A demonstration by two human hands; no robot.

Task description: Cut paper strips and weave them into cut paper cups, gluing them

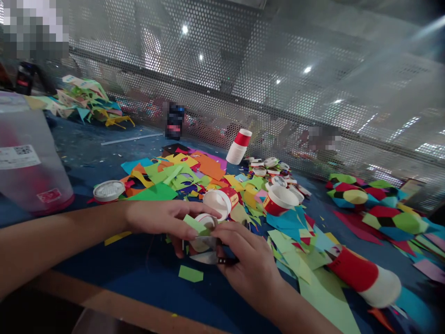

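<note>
My left hand (162, 220) pinches a light green piece of paper (195, 225), and a round white rimmed piece (206, 220) sits right behind it. In my right hand (252, 262) is a pair of scissors (204, 258); its blades are parted and point left, close under the paper. I cannot tell whether the blades touch the paper. Just beyond the fingers, a red and white paper cup (222, 204) lies on its side. A loose green paper scrap (191, 273) rests on the blue table below the hands.
Coloured paper scraps (181, 171) spread across the middle. Stacked cups (239, 147), another cup (281, 200) and several round pieces (269, 167) stand behind. Right lie paper balls (392, 222) and tipped cups (365, 277). A translucent bin (34, 167) stands left; mesh (222, 69) rises behind.
</note>
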